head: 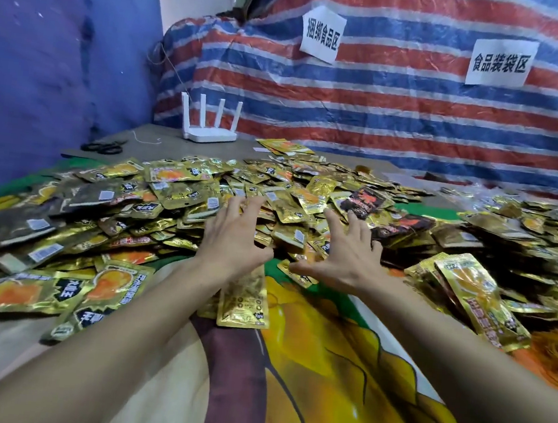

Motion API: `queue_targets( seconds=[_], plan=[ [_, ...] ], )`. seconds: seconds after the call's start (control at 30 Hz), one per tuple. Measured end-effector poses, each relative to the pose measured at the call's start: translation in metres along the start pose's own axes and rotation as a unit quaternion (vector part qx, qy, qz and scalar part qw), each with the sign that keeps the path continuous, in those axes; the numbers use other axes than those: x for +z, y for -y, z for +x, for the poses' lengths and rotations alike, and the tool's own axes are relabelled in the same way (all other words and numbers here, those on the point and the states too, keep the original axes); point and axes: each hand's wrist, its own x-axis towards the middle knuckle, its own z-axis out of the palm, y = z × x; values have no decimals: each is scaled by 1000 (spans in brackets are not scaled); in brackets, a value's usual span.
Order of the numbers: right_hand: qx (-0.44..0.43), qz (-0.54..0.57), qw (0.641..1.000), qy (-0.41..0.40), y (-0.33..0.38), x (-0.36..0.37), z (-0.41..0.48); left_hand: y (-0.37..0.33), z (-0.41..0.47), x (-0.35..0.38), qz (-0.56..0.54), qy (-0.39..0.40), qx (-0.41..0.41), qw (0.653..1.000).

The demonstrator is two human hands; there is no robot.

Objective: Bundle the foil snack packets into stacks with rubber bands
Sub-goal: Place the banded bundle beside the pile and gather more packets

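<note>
Head view: at the far left corner of the tabletop [161, 140] a pair of black scissors [103, 147] lies flat. Just right of it a white router [210, 125] stands with four aerials upright in front of the striped tarpaulin [383, 119]. A printed cloth [322, 371] covers the near part of the tabletop. The foil snack packets [169, 196], mostly gold, lie on it in a loose heap that runs from the left edge across the middle to the right edge. The left hand [233, 237] reaches palm down over the near side of the heap, fingers spread wide and almost straight, gripping nothing; whether the fingertips touch the packets cannot be told. A single packet [244, 302] lies apart on the cloth, just beneath that wrist. The right hand [345, 252] is beside the left and apart from it, palm down and equally splayed, thumb pointing toward the left hand, holding nothing. A few black packets [363, 201] lie in the heap just beyond its fingers. Two paper signs [322, 33] hang on the tarpaulin above
</note>
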Motion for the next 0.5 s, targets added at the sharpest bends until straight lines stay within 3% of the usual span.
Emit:
queue_targets(
  seconds=[0.17,0.3,0.5],
  plan=[
    [43,-35,997,57,4,2,15,-15,27,10,112,68,50,990],
    [73,-58,992,82,8,2,17,-22,58,22,205,154,100,961],
    [6,-90,995,45,21,-1,16,-24,86,40,190,209,40,958]
  ],
)
